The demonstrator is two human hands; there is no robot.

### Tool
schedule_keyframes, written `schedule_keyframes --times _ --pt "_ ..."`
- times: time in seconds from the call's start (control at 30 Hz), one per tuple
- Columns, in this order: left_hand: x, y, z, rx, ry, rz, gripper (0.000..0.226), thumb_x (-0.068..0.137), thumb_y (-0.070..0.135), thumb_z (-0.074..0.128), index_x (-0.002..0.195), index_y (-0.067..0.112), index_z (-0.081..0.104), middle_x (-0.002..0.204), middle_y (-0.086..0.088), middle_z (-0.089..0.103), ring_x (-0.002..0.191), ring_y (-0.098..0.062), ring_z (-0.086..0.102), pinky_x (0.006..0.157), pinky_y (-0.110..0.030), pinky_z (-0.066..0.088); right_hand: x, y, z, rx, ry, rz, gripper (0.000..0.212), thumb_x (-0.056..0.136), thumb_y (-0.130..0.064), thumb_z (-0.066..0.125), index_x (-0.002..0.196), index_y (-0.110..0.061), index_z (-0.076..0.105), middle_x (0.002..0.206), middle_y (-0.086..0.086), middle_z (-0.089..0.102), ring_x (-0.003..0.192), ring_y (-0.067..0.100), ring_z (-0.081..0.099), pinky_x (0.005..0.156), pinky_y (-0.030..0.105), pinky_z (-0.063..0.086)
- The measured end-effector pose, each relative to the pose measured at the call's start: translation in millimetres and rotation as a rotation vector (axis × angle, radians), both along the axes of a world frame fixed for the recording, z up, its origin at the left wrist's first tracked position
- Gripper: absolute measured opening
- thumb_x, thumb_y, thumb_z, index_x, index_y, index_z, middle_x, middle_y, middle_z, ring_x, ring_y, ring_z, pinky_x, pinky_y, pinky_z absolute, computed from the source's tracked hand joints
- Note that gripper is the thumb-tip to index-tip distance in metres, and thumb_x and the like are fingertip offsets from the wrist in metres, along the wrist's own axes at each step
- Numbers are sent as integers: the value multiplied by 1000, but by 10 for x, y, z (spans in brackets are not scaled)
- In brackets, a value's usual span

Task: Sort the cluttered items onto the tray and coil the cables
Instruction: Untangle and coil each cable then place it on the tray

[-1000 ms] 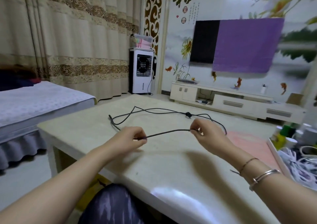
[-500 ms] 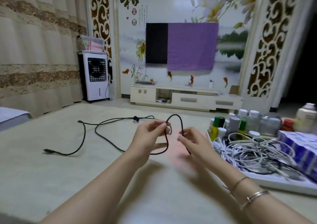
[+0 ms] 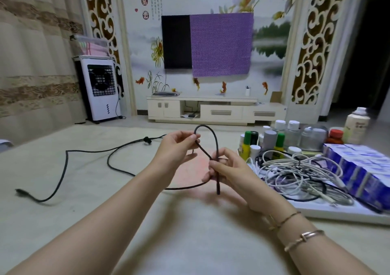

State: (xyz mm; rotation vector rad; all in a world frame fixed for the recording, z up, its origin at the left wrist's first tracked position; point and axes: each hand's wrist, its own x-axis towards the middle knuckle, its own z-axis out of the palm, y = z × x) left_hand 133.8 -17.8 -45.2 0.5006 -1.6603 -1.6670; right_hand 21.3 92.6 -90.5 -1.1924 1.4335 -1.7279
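A long black cable (image 3: 118, 167) trails over the beige table to a plug at the far left. Its near end is bent into one upright loop above the table centre. My left hand (image 3: 177, 148) pinches the loop's left side near the top. My right hand (image 3: 226, 169) pinches the spot where the loop crosses itself, and the cable's short end hangs down from it. To the right lies a white tray (image 3: 329, 212) holding tangled white and grey cables (image 3: 295, 171).
Small bottles (image 3: 272, 139) and jars stand at the tray's far side, with a tall bottle (image 3: 356, 126) behind. Blue-and-white boxes (image 3: 363, 169) fill the tray's right part. A pink mat (image 3: 190, 169) lies under my hands.
My view swung right, bringing the tray into sight. The stretched cable section was bent into a loop; my hands came close together, and the loop now stands slightly taller.
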Motion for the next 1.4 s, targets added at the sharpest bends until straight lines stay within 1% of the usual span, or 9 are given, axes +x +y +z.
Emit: schedule_keyframes --times 0.13,0.27,0.43,0.57,0.8,1.0,1.13,1.3,1.4 --pt "114 -109 -184 -183 -162 42 11 95 16 55 91 15 65 83 2 65 86 -11 59 83 -22 44 -31 31 55 61 198 -160 13 98 -3 44 93 -10 53 61 -1 44 44 4 38 44 23 41" --pt "331 -194 -459 -560 -441 -75 16 91 26 62 94 12 69 96 3 70 94 -7 62 79 -8 42 -196 69 58 152 486 -365 17 100 -11 40 95 -12 56 57 -13 48 44 2 34 38 12 27" --pt "535 -333 -615 -652 -480 -210 8 79 11 75 85 15 75 94 3 68 88 -6 65 83 -17 51 -186 80 -53 374 751 -371 18 100 -18 39 97 -19 57 70 -7 51 62 13 45 59 29 36" --pt "495 -397 -684 -706 -481 -138 9 69 25 77 73 24 70 78 7 66 69 -8 59 73 -36 53 2 45 -133 597 1045 -355 22 99 -26 35 107 -20 54 107 6 62 95 28 57 77 35 45" --pt "303 -298 -817 -767 -331 -10 53 70 25 82 109 39 48 92 5 51 58 -8 52 63 -19 44 170 -57 -212 685 1306 -325 29 102 -33 28 118 -13 43 114 12 47 102 38 56 73 38 34" --pt "299 -331 -834 -943 -405 117 19 75 38 76 86 27 65 94 9 43 63 2 47 60 -22 38 263 30 -146 677 1250 -244 44 94 -53 33 114 -17 51 107 5 43 104 27 46 82 39 40" --pt "296 -305 -838 -987 -494 125 17 77 43 72 77 28 64 92 12 44 66 -3 48 62 -30 44 327 -5 -127 672 1402 -274 26 95 -31 43 112 -12 45 112 9 46 108 30 45 77 37 38" --pt "338 -314 -848 -932 -438 150 36 74 36 74 104 31 54 99 16 49 88 -8 51 75 -30 47 363 -104 -93 767 1401 -330 32 93 -7 41 124 -1 39 120 18 53 110 34 52 72 32 31" --pt "370 -357 -861 -837 -476 206 38 78 30 70 110 28 50 97 13 56 94 -15 54 84 -34 47 263 -62 -54 747 1181 -395 36 95 -9 37 128 2 30 103 19 57 91 34 55 66 33 33"
